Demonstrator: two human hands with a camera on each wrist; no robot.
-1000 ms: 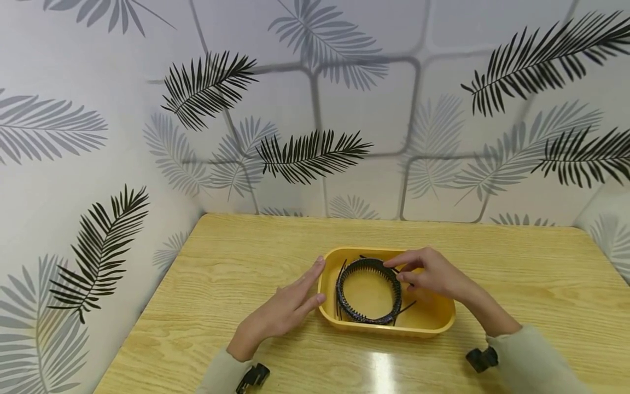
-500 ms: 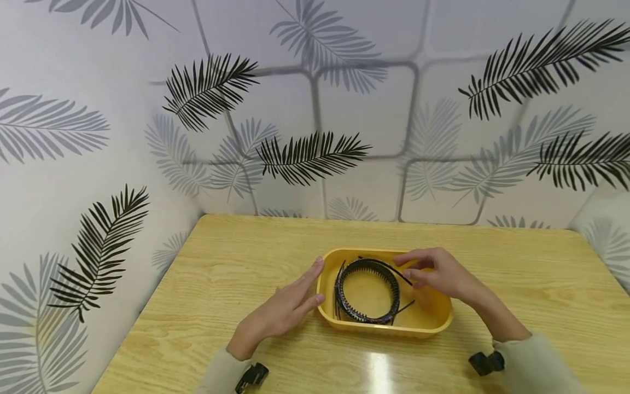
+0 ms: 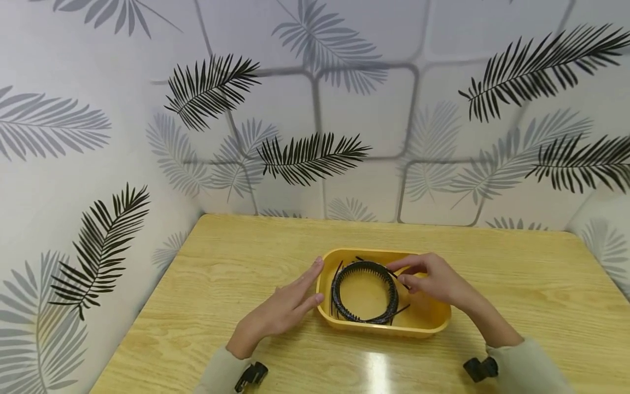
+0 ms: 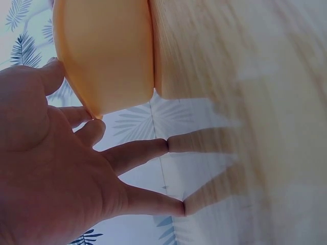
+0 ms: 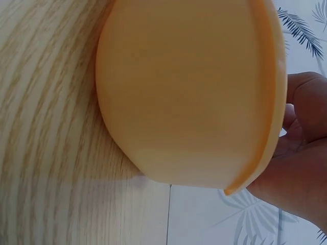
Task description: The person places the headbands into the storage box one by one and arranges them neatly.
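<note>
A yellow oblong tub [image 3: 423, 330] stands on the table. Inside lie black headbands [image 3: 336, 298], gathered in a ring with small teeth on its inner side, with thin black ends sticking out around it. My right hand [image 3: 427, 279] reaches over the tub's right part, its thumb and forefinger pinching a thin black headband end at the ring's upper right. In the right wrist view, the tub's wall [image 5: 184, 92] hides the fingertips and headbands. My left hand [image 3: 283, 307] rests with straight, spread fingers against the tub's left end; the left wrist view shows fingertips at its rim.
The wood-grain table [image 3: 246, 246] extends around the tub, with a patterned wall [image 3: 364, 120] behind it and another on the left. A small black device [image 3: 480, 369] sits at the right wrist, another [image 3: 252, 376] at the left.
My right hand first shifted right, away from the ring, then came back left to its upper right edge. The ring has moved slightly left. My left hand stays at the tub's end.
</note>
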